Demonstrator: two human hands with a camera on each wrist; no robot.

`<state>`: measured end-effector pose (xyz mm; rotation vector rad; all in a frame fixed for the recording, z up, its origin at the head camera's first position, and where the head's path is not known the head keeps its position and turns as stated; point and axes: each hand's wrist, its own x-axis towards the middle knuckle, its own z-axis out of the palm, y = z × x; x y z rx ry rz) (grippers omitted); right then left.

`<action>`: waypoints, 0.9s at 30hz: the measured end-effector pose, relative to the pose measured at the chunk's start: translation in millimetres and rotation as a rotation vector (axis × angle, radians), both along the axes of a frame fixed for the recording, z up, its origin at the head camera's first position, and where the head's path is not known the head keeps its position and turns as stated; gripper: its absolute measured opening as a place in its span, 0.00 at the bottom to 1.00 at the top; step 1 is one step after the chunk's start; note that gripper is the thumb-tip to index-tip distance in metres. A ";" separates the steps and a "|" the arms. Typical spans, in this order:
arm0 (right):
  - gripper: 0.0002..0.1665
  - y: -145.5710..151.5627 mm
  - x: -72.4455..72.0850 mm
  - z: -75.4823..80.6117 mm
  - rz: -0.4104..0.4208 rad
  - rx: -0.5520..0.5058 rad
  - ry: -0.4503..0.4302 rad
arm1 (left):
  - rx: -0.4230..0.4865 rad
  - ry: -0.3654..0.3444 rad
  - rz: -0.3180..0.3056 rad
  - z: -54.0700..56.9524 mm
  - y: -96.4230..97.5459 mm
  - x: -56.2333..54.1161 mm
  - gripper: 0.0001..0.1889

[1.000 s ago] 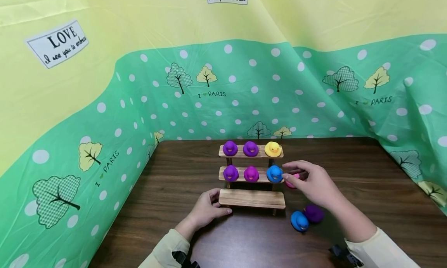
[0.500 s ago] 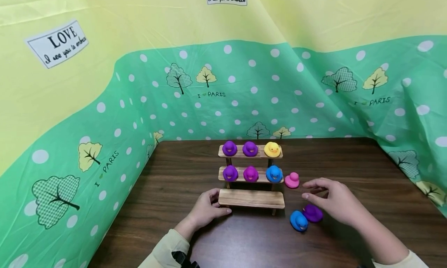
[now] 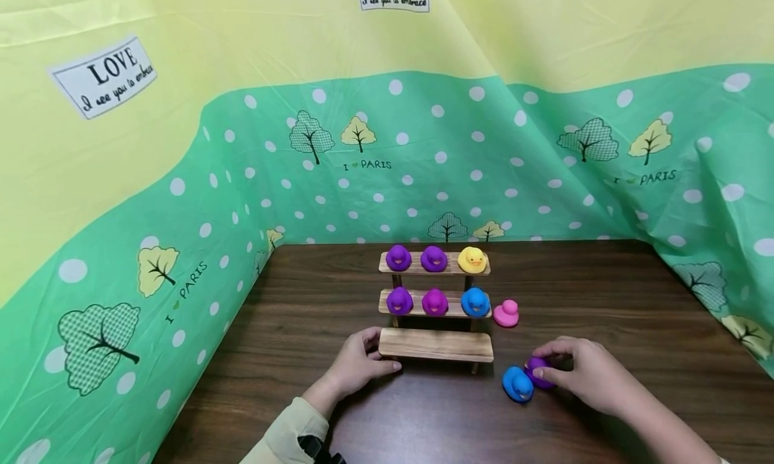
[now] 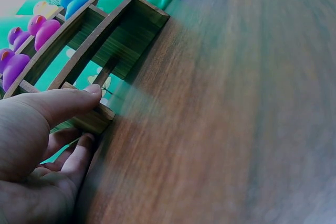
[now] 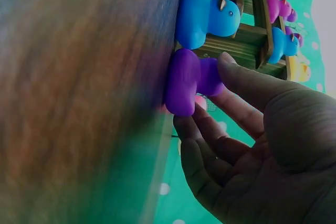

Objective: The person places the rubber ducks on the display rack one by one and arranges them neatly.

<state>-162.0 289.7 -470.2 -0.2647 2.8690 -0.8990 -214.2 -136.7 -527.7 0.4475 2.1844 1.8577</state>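
A three-tier wooden display stand (image 3: 435, 344) stands on the dark table. My left hand (image 3: 358, 364) holds the left end of its lowest step, thumb in front and fingers behind, as the left wrist view shows. At the right, my right hand (image 3: 589, 373) pinches a purple rubber duck (image 5: 184, 82) on the tabletop, thumb at its head and fingers on its far side. Beside that duck sits a blue rubber duck (image 3: 518, 384). The top tier carries two purple ducks (image 3: 433, 258) and a yellow duck (image 3: 472, 260); the middle tier carries purple, magenta (image 3: 435, 302) and blue ones.
A pink rubber duck (image 3: 506, 313) sits on the table (image 3: 290, 303) just right of the middle tier. Green and yellow printed cloth (image 3: 387, 182) hangs around the table's back and sides. The lowest step is bare.
My right hand has left the pink duck by the middle tier, moved right and toward me, and taken hold of the purple duck. My left hand stays on the stand.
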 end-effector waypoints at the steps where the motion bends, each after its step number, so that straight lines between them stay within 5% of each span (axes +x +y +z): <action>1: 0.15 0.3 0.3 -0.3 0.010 -0.001 0.004 | -0.003 0.001 -0.002 0.0 -0.1 0.1 0.30; 12: 0.17 6.9 2.1 7.4 0.109 -0.005 -0.009 | 0.011 -0.016 -0.005 1.3 0.9 0.4 0.30; 27: 0.15 5.7 2.3 6.5 0.080 -0.002 -0.030 | 0.025 -0.015 -0.002 -0.6 0.8 0.0 0.29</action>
